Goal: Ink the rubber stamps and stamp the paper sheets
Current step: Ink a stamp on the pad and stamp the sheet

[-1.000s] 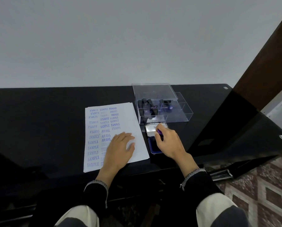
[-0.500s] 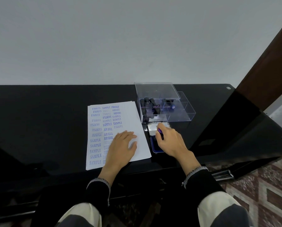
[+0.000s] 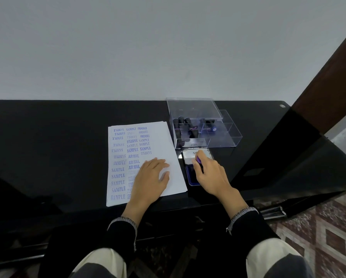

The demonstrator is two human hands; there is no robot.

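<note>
left hand (image 3: 151, 178) lies flat on the paper sheets (image 3: 164, 141), fingers straight & a bit spread, palm down over the lower right part of the top sheet, covering some of the prints. right hand (image 3: 210, 174) has its fingers curled round a rubber stamp (image 3: 198, 160) w/ a purple bit showing betw thumb & fingers; the stamp is held down over the ink pad (image 3: 191, 177), at the far end of the blue pad. can't tell if the stamp face is actually touching the ink, hand hides it. the pad's silver lid (image 3: 205, 153) is flipped open just behind it, some black lettering on it, too small to read.

paper sheets sit as a thin stack on the black table (image 3: 47, 137), just left of the ink pad, long side running away from the person. top sheet carries 3 rough columns of blue prints: sample many times, air mail 3x, fragile, amended; some upside down. right part of the sheet is unprinted.

behind the pad stands a clear plastic box (image 3: 226, 137) w/ compartments, its clear lid (image 3: 192, 108) resting across the back. several dark-handled stamps (image 3: 185, 127) stand in the left compartment, 1 w/ a blue end (image 3: 213, 129) in the middle one.

dark sleeves w/ stitched cuffs (image 3: 242, 212) at both wrists. patterned floor (image 3: 328, 227) at right.
</note>
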